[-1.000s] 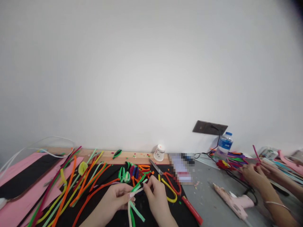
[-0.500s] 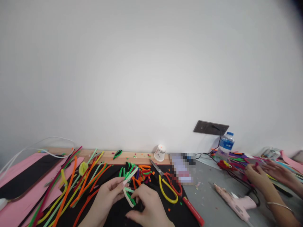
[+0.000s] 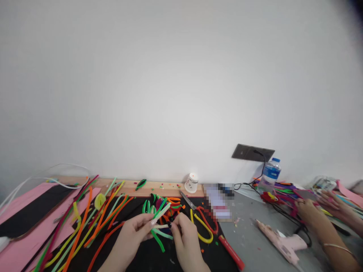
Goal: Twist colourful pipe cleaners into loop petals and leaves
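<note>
The left hand (image 3: 140, 231) grips a small bunch of green and white pipe cleaners (image 3: 162, 212) between thumb and fingers, with ends poking out above and below. The right hand (image 3: 185, 234) is pinched narrow on a pale strand (image 3: 162, 226) that reaches across from the bunch. Both hands hold the work above a black mat (image 3: 150, 260), in front of a heap of bent orange pieces (image 3: 173, 204). Scissors (image 3: 188, 200) lie just right of the heap, and a paper cup (image 3: 191, 185) stands behind, near the wall. Farther right, a pink glue gun (image 3: 279, 241) lies near another person's hands (image 3: 308, 214)
</note>
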The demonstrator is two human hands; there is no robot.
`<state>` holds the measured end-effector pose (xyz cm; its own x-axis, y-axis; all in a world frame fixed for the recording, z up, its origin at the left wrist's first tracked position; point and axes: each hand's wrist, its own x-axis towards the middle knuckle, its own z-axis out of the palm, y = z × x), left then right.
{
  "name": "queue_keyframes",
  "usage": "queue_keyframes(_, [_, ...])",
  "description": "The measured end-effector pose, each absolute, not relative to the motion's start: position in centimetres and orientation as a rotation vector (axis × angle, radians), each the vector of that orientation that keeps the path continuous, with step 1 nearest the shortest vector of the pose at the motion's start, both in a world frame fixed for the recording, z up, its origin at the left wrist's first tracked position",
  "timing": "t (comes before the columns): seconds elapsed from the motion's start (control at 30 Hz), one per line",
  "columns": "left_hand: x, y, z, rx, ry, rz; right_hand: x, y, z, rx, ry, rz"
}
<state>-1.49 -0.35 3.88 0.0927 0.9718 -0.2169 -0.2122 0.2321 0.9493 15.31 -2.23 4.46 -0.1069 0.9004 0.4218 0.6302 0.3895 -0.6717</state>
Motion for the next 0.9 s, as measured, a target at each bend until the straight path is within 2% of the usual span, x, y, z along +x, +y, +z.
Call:
queue_keyframes(0.53, [-1.4, -0.5, 4.0, 1.187, 1.068, 1.158, 15.0, -1.6, 3.8, -1.442, -1.743, 0.416])
queue_keyframes(0.9, [-2.0, -0.1, 3.1, 1.105, 1.11, 1.095, 15.4, -1.4, 4.2, -1.241, -1.503, 0.908])
